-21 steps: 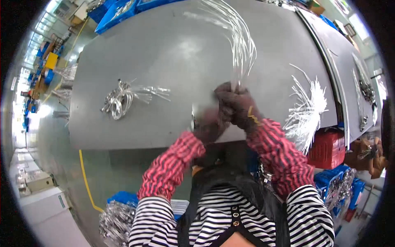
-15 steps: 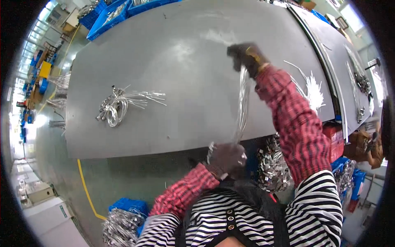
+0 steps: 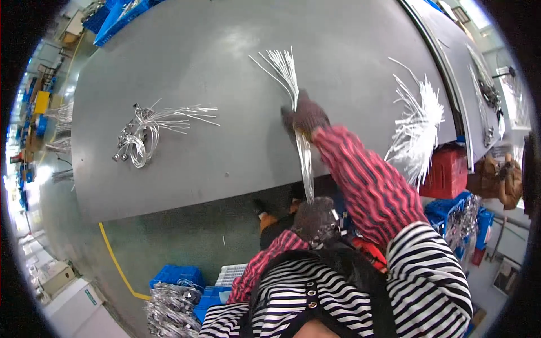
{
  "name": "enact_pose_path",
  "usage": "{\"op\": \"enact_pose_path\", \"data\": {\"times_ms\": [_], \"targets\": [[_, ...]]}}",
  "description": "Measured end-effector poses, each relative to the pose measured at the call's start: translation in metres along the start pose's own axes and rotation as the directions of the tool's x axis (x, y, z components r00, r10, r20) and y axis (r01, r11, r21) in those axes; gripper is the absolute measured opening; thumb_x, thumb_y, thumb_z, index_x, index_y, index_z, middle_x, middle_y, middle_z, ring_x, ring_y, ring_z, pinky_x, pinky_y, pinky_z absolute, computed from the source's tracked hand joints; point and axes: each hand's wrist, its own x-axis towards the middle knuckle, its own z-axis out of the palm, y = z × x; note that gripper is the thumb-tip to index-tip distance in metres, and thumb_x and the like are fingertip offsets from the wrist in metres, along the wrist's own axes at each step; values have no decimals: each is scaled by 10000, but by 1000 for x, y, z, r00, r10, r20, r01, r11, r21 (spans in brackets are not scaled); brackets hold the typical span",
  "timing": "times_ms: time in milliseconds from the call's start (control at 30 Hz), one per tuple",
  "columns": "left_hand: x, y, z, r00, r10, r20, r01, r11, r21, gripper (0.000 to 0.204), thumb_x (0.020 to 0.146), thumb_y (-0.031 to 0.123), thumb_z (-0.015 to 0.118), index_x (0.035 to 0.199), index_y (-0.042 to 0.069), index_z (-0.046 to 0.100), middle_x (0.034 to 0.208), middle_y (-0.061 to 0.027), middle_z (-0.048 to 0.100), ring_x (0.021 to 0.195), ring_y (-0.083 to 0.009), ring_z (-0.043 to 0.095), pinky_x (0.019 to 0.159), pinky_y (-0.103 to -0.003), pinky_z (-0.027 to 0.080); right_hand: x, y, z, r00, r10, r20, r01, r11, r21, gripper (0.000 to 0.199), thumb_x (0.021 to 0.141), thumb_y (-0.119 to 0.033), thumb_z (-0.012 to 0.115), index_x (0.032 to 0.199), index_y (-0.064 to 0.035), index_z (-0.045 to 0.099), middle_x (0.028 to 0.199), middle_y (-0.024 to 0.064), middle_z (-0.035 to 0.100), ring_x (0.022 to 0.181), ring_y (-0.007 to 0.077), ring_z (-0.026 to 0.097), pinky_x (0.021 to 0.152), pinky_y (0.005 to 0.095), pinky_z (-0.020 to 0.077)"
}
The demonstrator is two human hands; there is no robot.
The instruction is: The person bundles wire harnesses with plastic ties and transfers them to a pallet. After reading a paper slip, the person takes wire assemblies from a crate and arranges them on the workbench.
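Observation:
A bundle of silvery wires [image 3: 305, 160] runs between my two dark-gloved hands, over the table's near edge. My right hand [image 3: 306, 115] is closed around its middle, above the grey tabletop, and the loose ends fan out beyond the fingers. Close to my body, my left hand [image 3: 316, 218] is closed at the bundle's lower end; what sits inside its fingers is hidden. A coiled wire bundle [image 3: 138, 135] with small metal ends lies on the table at left. To the right of my right arm lies a spread pile of silvery wires [image 3: 420, 124].
The grey table [image 3: 225, 84] fills the middle, with a blue crate [image 3: 121, 22] at its far left. Under its right end stands a red container [image 3: 445, 172], near blue crates [image 3: 451, 217] of wires. A wire-filled heap [image 3: 172, 307] stands at lower left by a blue crate [image 3: 177, 275].
My right hand has come down the bundle toward me and leftward, so the fanned wire ends now show beyond it. My left hand stays low by my body. The right pile is less covered.

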Motion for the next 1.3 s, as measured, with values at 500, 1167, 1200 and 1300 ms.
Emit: {"op": "enact_pose_path", "data": {"times_ms": [500, 1167, 1200, 1300], "targets": [[57, 110, -196, 825, -127, -551, 168, 986, 24, 454, 916, 243, 618, 1286, -15, 566, 1052, -248, 672, 1018, -372, 655, 966, -408, 504, -11, -23, -85, 956, -259, -138, 284, 933, 220, 303, 904, -267, 629, 1072, -20, 576, 875, 152, 697, 706, 302, 702, 710, 462, 557], [-251, -110, -327, -37, -277, -960, 782, 590, -200, 959, 754, 439, 746, 1500, 35, 300, 1513, -248, 344, 1418, -460, 258, 1191, -504, 224, 132, 2, -25, 992, -8, -122, -24, 966, -257, 764, 902, -445, 592, 1508, -134, 249, 1204, 268, 634, 1107, 465, 607, 921, 521, 489], [-267, -118, -339, -43, -292, -955, 779, 589, -215, 959, 754, 439, 746, 1500, 35, 300, 1513, -248, 344, 1418, -460, 258, 1191, -504, 224, 103, -40, -38, 984, -24, -178, -25, 963, -269, 787, 878, -417, 646, 1503, -126, 266, 1267, 248, 614, 1157, 436, 596, 941, 513, 479], [-274, -163, -364, 194, -158, -968, 850, 519, 86, 929, 757, 524, 697, 1504, 105, 337, 1559, -208, 300, 1465, -440, 167, 1218, -515, 119, 53, -137, -78, 906, -164, -391, -48, 877, -479, 850, 864, -487, 672, 1522, -110, 288, 1410, 218, 516, 1264, 388, 524, 1055, 440, 436]]}}
